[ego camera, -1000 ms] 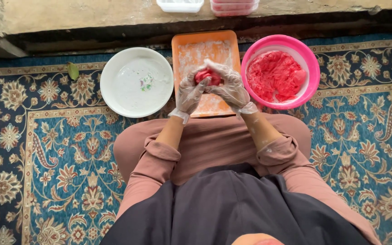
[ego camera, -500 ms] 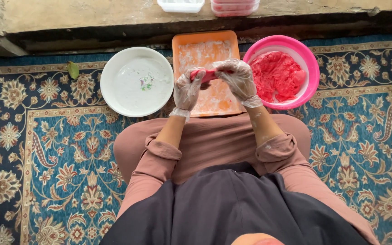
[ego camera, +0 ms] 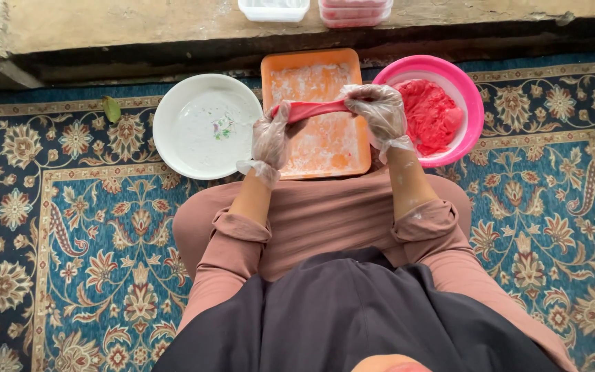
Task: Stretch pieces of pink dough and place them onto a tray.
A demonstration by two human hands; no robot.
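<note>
A strip of pink dough is held stretched above the orange tray, which serves as the landmark here. One end is pinched in the closed grip of the left hand, over the tray's left edge; the other end is pinched in the closed grip of the right hand, over its right edge. Both hands are covered in thin clear gloves. The strip is pulled taut, sagging only slightly in the middle, and is kept clear of the tray's floured surface.

As far as can be judged, one portion has been taken and drawn out, while a large mass of pink dough is left in the pink bowl just right of the tray. No finished pieces are seen on the tray.

To the left of the tray a white plate is set, smeared and nearly bare, and a green leaf lies further left. Beyond the tray, two plastic containers are placed on a stone step. Everything rests on a patterned carpet. Nothing is seen blocking the hands; the knees are tucked just below the tray.
</note>
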